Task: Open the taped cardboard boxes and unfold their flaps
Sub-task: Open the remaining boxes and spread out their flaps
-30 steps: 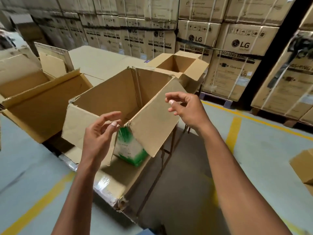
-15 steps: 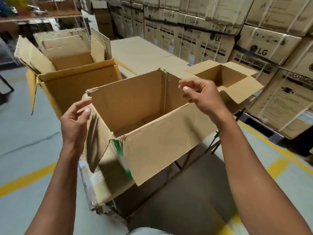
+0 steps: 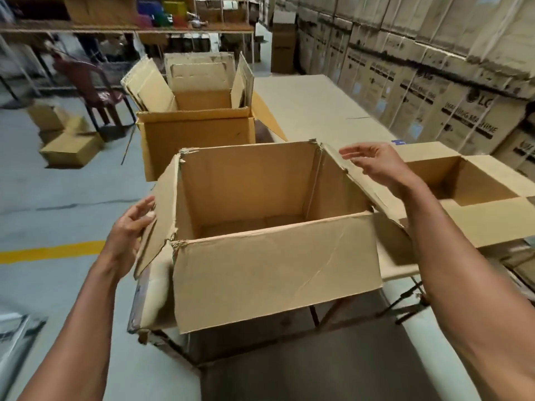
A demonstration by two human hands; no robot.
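An open cardboard box [image 3: 278, 273] stands in front of me on the table edge, empty inside, its near flap folded down toward me. My left hand [image 3: 131, 224] is at the box's left flap [image 3: 157, 215], fingers relaxed and touching its outer face. My right hand [image 3: 376, 163] hovers open just above the right flap [image 3: 362, 183], which lies folded outward. A second open box [image 3: 197, 134] stands behind with flaps upright. A third open box [image 3: 474, 209] sits to the right with flaps spread flat.
The long table [image 3: 312, 105] runs away from me. Stacked washing-machine cartons [image 3: 451, 91] line the right wall. Small boxes [image 3: 69, 146] and a dark red chair [image 3: 95, 88] stand on the floor at left, with shelving behind. A yellow floor line [image 3: 52, 251] crosses left.
My view swung left and the box now faces me squarely. Both side flaps have folded further outward. My right hand released the far corner and opened; my left hand moved onto the left flap.
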